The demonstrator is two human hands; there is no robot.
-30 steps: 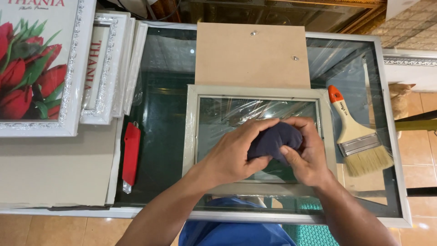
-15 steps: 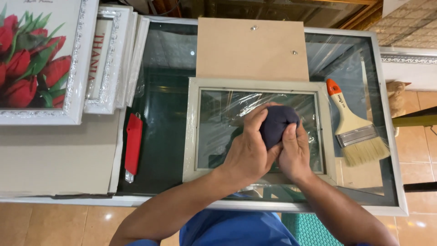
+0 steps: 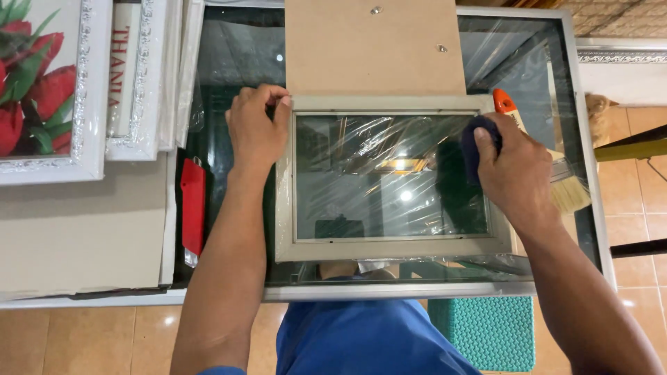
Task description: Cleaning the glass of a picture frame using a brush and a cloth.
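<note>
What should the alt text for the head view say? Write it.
A person's right hand presses a dark cloth on the glass of a pale picture frame on a glass table; the left hand steadies the frame's top-left corner. A paintbrush and red cutter lie alongside.

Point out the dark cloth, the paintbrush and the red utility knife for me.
dark cloth (image 3: 478,142), head view, on the bunched part showing left of the right hand.
paintbrush (image 3: 571,194), head view, on the pale bristles.
red utility knife (image 3: 193,207), head view, middle of the red body.

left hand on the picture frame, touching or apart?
Touching. Head view: the left hand rests on the picture frame's top-left corner, fingers curled over its edge.
</note>
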